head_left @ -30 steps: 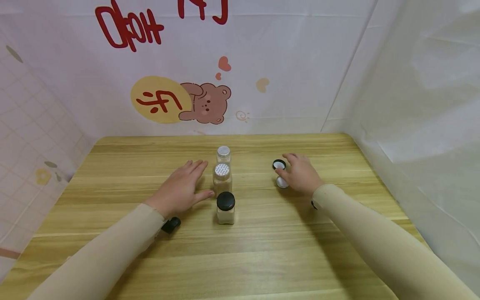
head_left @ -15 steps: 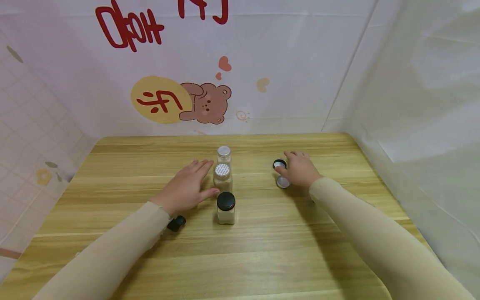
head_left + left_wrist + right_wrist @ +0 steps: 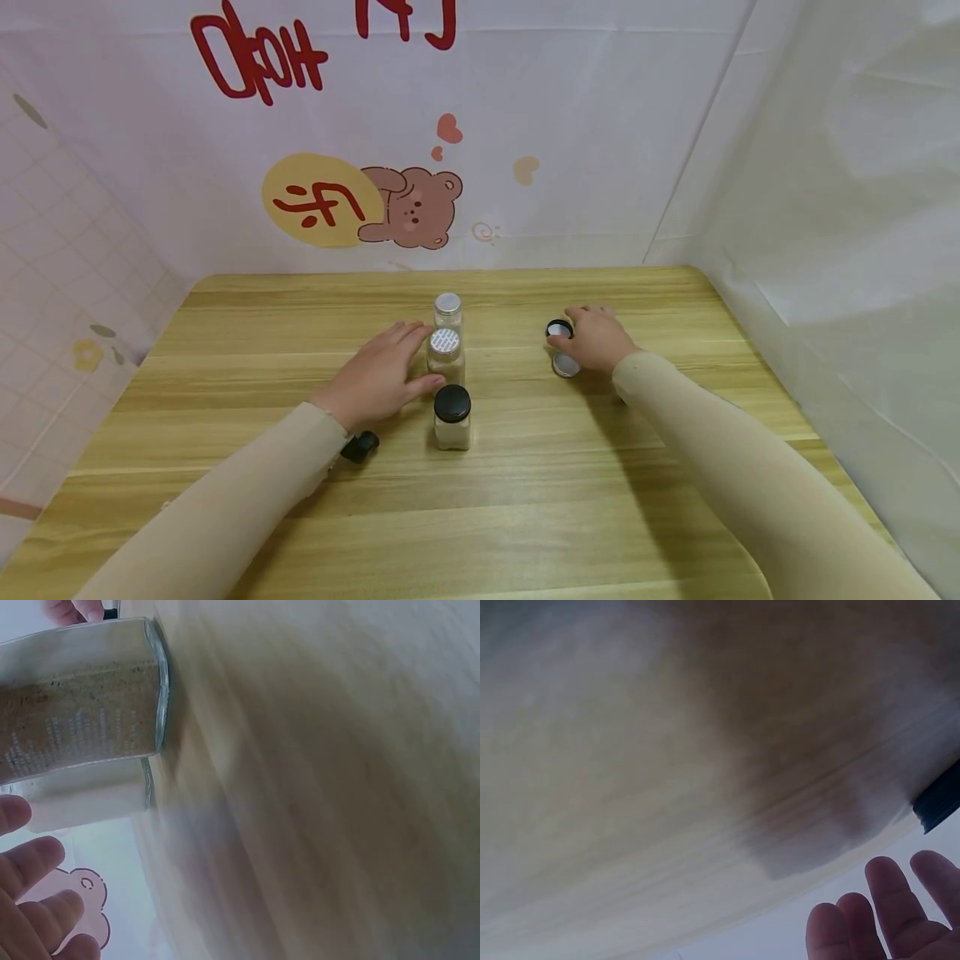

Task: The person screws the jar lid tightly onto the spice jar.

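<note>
Three square glass jars of powder stand in a row. My left hand [image 3: 378, 375] is spread beside the middle jar [image 3: 446, 371], which has a white printed seal on its mouth. Its fingers sit apart from the brown-filled jar [image 3: 82, 705] in the left wrist view; whether the thumb touches is unclear. A black-capped jar [image 3: 452, 429] stands in front, a jar with a plain silvery top [image 3: 447, 310] behind. Over at the right, my right hand [image 3: 597, 340] hovers by a black lid [image 3: 559, 329], lying liner up, with loosely extended fingers [image 3: 892, 907]. A silvery lid [image 3: 566, 364] lies just in front.
The wooden table [image 3: 525, 517] ends at a white printed backdrop [image 3: 585, 208]. A white sheet [image 3: 840, 250] hangs along the right side. A small black device [image 3: 361, 447] is at the left wrist.
My left hand has moved right, closer to the middle jar. My right hand has shifted slightly, uncovering more of the silvery lid. Jars and lids have stayed in place.
</note>
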### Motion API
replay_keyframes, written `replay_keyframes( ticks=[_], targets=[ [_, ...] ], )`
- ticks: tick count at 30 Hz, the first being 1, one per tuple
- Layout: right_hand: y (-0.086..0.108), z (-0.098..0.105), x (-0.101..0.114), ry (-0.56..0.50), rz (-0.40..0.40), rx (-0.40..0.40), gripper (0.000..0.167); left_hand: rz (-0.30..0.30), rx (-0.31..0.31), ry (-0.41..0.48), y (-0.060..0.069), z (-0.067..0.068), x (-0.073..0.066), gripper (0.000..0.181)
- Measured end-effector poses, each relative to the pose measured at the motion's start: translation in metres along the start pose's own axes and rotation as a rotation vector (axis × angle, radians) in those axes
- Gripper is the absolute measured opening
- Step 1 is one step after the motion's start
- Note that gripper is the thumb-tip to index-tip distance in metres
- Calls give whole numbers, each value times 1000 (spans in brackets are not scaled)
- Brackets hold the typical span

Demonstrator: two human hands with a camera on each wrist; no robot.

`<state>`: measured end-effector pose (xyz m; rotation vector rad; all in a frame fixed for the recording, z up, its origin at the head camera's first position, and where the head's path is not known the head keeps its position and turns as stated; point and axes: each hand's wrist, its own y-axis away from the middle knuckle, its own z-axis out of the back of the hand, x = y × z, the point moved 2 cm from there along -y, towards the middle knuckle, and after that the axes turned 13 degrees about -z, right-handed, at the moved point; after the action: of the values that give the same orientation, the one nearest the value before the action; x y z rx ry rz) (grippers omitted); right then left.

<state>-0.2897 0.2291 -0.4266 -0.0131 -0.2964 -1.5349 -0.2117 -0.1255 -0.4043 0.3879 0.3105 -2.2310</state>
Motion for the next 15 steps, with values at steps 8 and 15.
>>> replay_keyframes(
  ticks=[8,15],
  targets=[
    [5,2,5,17,1,-5,71,-33,-34,62,-2,-1,0,76],
    [4,2,4,-16,-22,17,75,-54,-50,78,-3,-2,1,72]
  ],
)
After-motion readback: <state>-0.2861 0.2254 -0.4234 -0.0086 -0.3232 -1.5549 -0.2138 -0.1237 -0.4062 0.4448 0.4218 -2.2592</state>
